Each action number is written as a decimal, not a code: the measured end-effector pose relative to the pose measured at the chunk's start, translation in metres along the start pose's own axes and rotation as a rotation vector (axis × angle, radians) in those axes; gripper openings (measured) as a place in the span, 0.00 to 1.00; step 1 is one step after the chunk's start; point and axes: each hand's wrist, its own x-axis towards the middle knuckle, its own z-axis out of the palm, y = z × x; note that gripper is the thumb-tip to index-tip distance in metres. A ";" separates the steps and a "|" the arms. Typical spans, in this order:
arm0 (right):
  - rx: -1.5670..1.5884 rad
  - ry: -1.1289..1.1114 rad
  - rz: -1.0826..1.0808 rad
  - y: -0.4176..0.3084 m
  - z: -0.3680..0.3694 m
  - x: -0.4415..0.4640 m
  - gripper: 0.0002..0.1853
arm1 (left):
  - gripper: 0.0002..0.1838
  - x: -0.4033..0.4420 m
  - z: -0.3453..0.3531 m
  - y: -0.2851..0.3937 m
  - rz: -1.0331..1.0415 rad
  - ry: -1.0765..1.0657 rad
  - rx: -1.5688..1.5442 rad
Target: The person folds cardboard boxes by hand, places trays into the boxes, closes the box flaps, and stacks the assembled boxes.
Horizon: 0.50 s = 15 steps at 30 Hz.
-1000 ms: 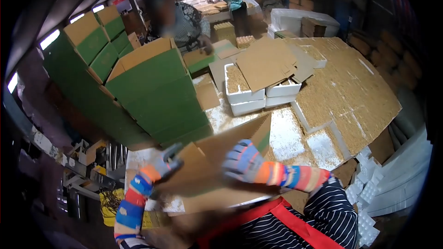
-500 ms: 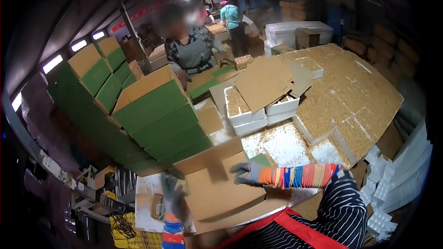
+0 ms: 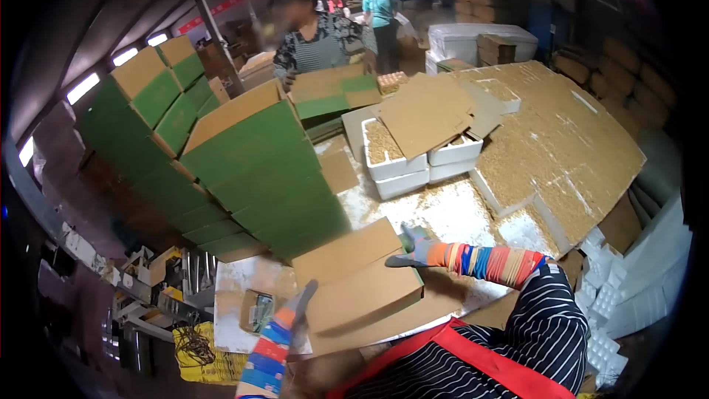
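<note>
A cardboard box (image 3: 362, 292) lies in front of me on the white table, its brown inner flaps folded over the top. My left hand (image 3: 301, 301) lies flat along the box's left edge, fingers stretched out. At the box's right end, my right hand (image 3: 413, 249) has its fingers apart, the thumb side up and the fingertips at the flap's edge. Both hands wear grey gloves below colourful banded sleeves. A small open carton (image 3: 256, 311) sits on the table left of my left hand.
Tall stacks of green boxes (image 3: 258, 170) rise at the left. White foam trays (image 3: 399, 170) under cardboard sheets (image 3: 427, 114) stand ahead. A grain-covered board (image 3: 565, 148) spreads right. Across the table, another person (image 3: 317, 44) handles a green box (image 3: 336, 92).
The box's flaps have folded down over its opening. My left hand has moved to the flap's left edge, and my right hand has shifted slightly right. The other person's box flaps have lifted.
</note>
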 end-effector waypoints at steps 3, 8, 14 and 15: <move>0.237 -0.019 -0.392 0.038 0.021 0.022 0.48 | 0.28 -0.018 -0.018 0.024 -0.248 -0.082 0.819; 0.408 0.047 -0.523 0.031 0.014 -0.034 0.46 | 0.17 -0.023 0.035 -0.057 0.553 0.424 0.709; 0.237 0.054 -0.219 0.035 0.026 -0.062 0.51 | 0.29 0.003 0.026 -0.090 0.644 0.607 0.538; 0.086 0.134 -0.384 0.049 0.037 -0.054 0.51 | 0.29 0.002 0.010 -0.061 0.700 0.662 0.501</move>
